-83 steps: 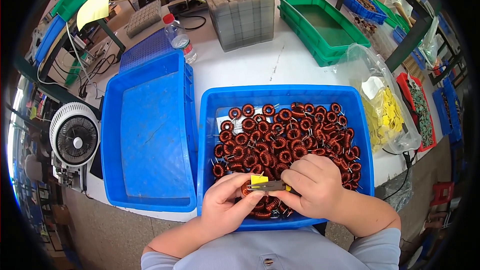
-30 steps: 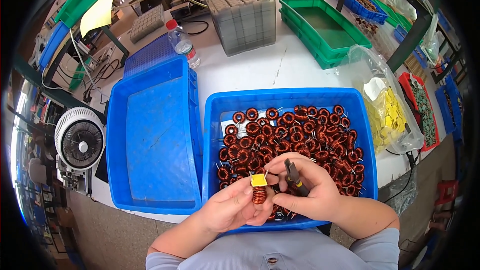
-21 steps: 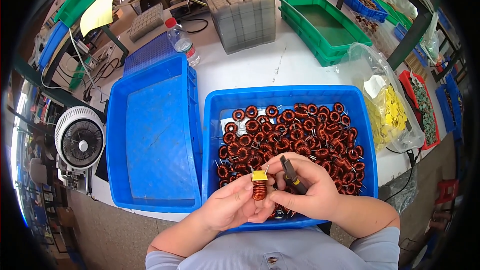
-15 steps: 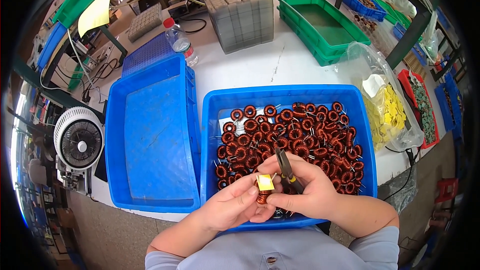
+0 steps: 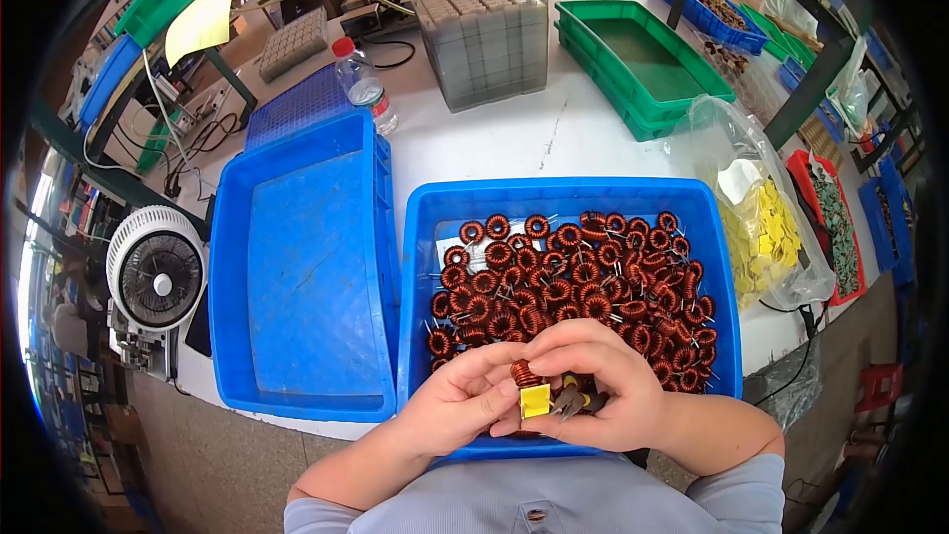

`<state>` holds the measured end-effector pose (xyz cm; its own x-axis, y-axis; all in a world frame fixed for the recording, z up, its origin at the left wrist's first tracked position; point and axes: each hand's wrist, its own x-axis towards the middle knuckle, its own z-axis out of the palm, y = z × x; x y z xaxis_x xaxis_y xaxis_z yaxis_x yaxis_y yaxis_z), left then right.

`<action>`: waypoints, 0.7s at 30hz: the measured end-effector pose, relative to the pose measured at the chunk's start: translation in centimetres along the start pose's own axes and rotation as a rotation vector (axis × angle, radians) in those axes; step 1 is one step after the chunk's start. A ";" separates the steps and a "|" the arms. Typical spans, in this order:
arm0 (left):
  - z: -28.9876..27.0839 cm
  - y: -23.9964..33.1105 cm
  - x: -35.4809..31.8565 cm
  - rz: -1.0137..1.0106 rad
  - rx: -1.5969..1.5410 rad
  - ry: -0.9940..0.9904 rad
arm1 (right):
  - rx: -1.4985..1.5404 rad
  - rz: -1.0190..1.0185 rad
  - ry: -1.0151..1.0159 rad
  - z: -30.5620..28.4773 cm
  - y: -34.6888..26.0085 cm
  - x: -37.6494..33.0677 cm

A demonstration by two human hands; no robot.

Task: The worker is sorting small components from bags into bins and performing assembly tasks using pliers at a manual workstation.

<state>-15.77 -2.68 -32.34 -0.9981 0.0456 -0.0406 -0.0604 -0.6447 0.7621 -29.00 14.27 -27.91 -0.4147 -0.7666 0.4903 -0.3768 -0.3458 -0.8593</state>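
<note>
My left hand [image 5: 457,400] pinches a copper-wound toroidal coil [image 5: 524,373] between thumb and fingers. At the coil's lower end, towards me, sits a square yellow plate [image 5: 535,401]. My right hand [image 5: 623,381] is closed round a pair of pliers [image 5: 570,400] with dark jaws and yellow-marked handles; the jaws are close beside the yellow plate, and whether they touch it I cannot tell. The right fingertips also reach the top of the coil. Both hands are over the near side of a blue bin [image 5: 563,185] holding many similar coils [image 5: 593,302] with wire leads.
Left of the coil bin stands another blue bin [image 5: 306,267], with a white fan [image 5: 158,272] beyond it. A plastic bottle [image 5: 366,89], stacked grey trays [image 5: 484,44] and green trays [image 5: 643,64] stand farther back. A bag of yellow plates [image 5: 766,232] lies at right, near a red tray [image 5: 830,227].
The coil has been turned over, so its yellow plate moved from the upper end to the lower. The pliers swung from pointing up and away to lying low beside the plate.
</note>
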 end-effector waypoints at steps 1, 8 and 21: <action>0.0 -0.2 -0.1 0.009 -0.018 0.009 | -0.017 -0.023 -0.011 -0.1 0.1 0.0; 1.0 0.7 -0.1 -0.041 -0.016 0.043 | -0.041 -0.095 -0.041 -0.4 1.0 -0.2; 0.5 7.2 -3.8 0.241 0.358 0.410 | -0.130 0.034 -0.032 -0.7 1.0 -0.8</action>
<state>-12.45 -7.07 -26.38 -0.9096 -0.4143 -0.0317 0.1036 -0.3000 0.9483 -29.61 14.94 -29.11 -0.4027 -0.7944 0.4546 -0.4682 -0.2481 -0.8481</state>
